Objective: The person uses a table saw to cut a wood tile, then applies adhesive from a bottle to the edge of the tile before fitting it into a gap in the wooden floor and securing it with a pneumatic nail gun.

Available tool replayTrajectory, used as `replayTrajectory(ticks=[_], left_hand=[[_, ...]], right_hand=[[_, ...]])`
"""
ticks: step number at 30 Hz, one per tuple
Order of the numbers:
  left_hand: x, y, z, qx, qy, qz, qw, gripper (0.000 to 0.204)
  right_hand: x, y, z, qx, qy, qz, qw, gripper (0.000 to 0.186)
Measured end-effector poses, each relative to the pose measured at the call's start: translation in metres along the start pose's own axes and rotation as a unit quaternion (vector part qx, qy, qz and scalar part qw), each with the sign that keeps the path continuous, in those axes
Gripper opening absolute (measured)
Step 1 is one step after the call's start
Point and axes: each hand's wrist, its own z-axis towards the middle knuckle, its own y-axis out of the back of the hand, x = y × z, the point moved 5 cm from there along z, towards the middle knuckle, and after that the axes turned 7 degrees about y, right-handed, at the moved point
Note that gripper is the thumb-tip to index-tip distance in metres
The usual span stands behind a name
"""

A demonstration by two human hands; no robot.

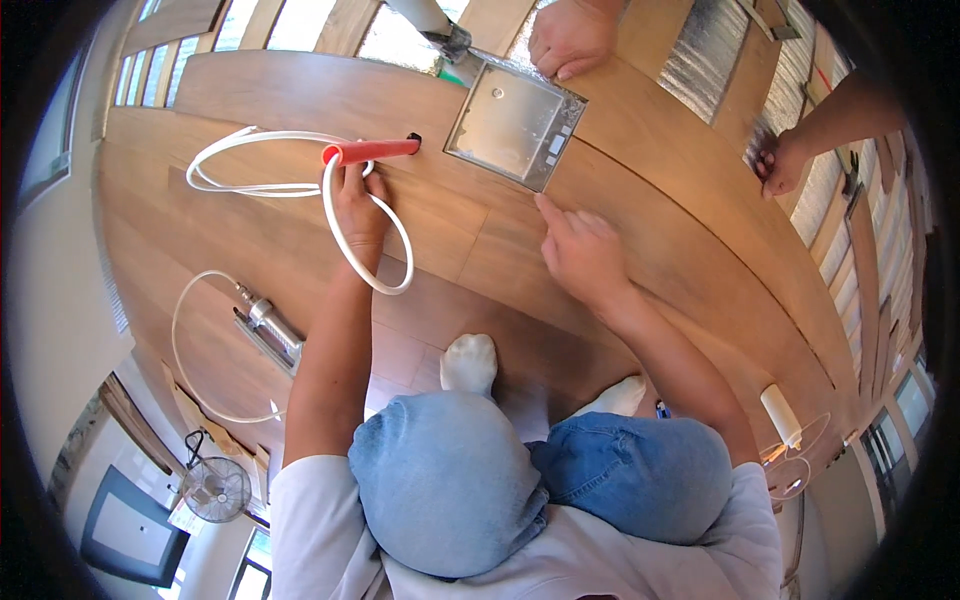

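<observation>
My left hand [360,208] is closed around the underside of a short red tube [370,151] with a black piece at its right end. A white hose or cable [405,245] loops around it and seems to run into its open left end. To the right, a square metal box [508,122] with a dull silver face sits in the plank floor. Just below its bottom corner, my right hand [585,255] has its index finger stretched toward the box and the other fingers curled, holding nothing. Whether the fingertip touches the floor or the box edge, I cannot tell.
Another person's hands [575,38] rest by the box's top edge and over the foil at right [785,162]. A grey pipe [425,18] meets the box. A metal cylinder tool [270,322] with a thin hose lies left; a white cylinder [780,415] lies right.
</observation>
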Motion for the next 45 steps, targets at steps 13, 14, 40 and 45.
replayTrajectory(ticks=[13, 14, 40, 45], left_hand=[[-0.007, 0.004, 0.004, -0.051, -0.04, 0.032, 0.997, 0.039], [-0.007, 0.004, 0.003, -0.05, -0.039, 0.031, 0.997, 0.039], [0.008, 0.001, -0.002, -0.019, 0.014, 0.0, 1.0, 0.033], [0.001, 0.003, 0.002, -0.017, 0.005, 0.013, 1.0, 0.034]], right_hand=[[-0.111, 0.041, -0.148, -0.102, -0.16, -0.084, 0.978, 0.032], [-0.111, 0.041, -0.147, -0.101, -0.161, -0.084, 0.978, 0.032], [-0.103, 0.037, -0.142, -0.072, -0.151, -0.146, 0.975, 0.039], [-0.103, 0.039, -0.141, -0.072, -0.158, -0.137, 0.975, 0.039]])
